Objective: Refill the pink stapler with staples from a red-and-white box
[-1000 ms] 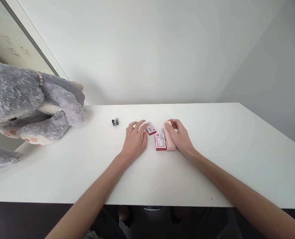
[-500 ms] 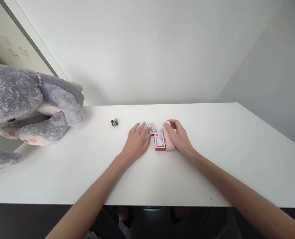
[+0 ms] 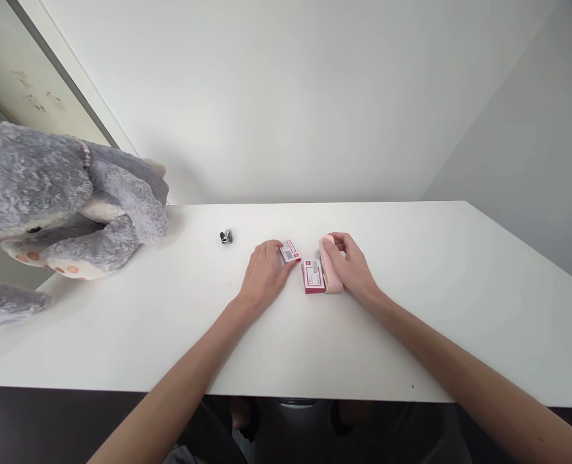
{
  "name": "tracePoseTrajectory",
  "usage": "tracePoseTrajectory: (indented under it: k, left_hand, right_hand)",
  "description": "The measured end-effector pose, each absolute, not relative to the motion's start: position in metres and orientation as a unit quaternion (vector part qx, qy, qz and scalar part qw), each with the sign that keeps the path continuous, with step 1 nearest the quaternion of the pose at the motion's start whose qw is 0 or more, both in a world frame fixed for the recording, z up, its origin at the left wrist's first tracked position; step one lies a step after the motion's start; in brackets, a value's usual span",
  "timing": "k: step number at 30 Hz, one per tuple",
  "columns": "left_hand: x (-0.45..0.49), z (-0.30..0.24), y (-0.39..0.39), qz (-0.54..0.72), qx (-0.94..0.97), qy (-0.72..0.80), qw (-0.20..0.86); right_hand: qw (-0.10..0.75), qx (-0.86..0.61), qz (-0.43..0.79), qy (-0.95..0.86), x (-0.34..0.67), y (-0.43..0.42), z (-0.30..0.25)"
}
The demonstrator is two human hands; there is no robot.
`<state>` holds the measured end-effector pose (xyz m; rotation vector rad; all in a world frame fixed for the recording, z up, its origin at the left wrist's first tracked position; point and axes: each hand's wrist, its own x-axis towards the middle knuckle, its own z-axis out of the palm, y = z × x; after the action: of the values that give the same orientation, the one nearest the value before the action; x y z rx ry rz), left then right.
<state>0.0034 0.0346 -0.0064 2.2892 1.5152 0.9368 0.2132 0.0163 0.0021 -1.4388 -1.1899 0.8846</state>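
Note:
My left hand [image 3: 265, 274] is closed on a small red-and-white box [image 3: 290, 251], thumb at its near edge and fingers at its far left corner. A second red-and-white box [image 3: 314, 276] lies flat on the white table [image 3: 286, 348], between my hands. Right beside that box is a pink stapler [image 3: 332, 267], standing lengthwise away from me. My right hand [image 3: 353, 265] grips the stapler from the right, with the thumb on its top near the far end and the other fingers partly hidden behind it.
A small black-and-silver object [image 3: 226, 236], perhaps a clip, lies at the back left of the table. A large grey plush toy [image 3: 122, 200] rests at the left edge. The white wall [image 3: 286, 103] rises behind the table.
My left hand has closed on the farther box and turned it, drawing it slightly left, away from the second box. My right hand still holds the stapler. The view has shifted a little.

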Motion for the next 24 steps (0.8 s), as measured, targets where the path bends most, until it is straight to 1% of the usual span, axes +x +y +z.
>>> tracePoseTrajectory:
  k: [2,5,7,12,18,21,23,24]
  left_hand:
    - [0.004,-0.003,0.033,0.366,0.765,0.517,0.115]
    - [0.007,0.007,0.026,0.414,0.764,0.473,0.146]
    - [0.009,0.013,0.02,0.408,0.785,0.437,0.163]
    - [0.01,0.022,0.012,0.365,0.837,0.372,0.165]
    - [0.011,0.018,0.013,0.331,0.846,0.373,0.188]
    - [0.008,0.014,0.021,0.377,0.82,0.408,0.137]
    - [0.0,0.011,0.031,0.421,0.783,0.454,0.055]
    - [-0.005,0.008,0.037,0.422,0.763,0.49,0.012]
  right_hand:
    - [0.512,-0.598,0.371,-0.492,0.213,0.016,0.003]
    - [0.515,-0.596,0.369,-0.493,0.213,0.016,0.003]
    - [0.515,-0.596,0.367,-0.495,0.213,0.017,0.003]
    - [0.512,-0.595,0.365,-0.5,0.214,0.018,0.003]
    - [0.51,-0.596,0.369,-0.498,0.214,0.017,0.003]
    - [0.508,-0.597,0.373,-0.496,0.214,0.017,0.003]
    - [0.506,-0.598,0.377,-0.494,0.214,0.017,0.003]
    - [0.506,-0.598,0.379,-0.493,0.214,0.017,0.003]
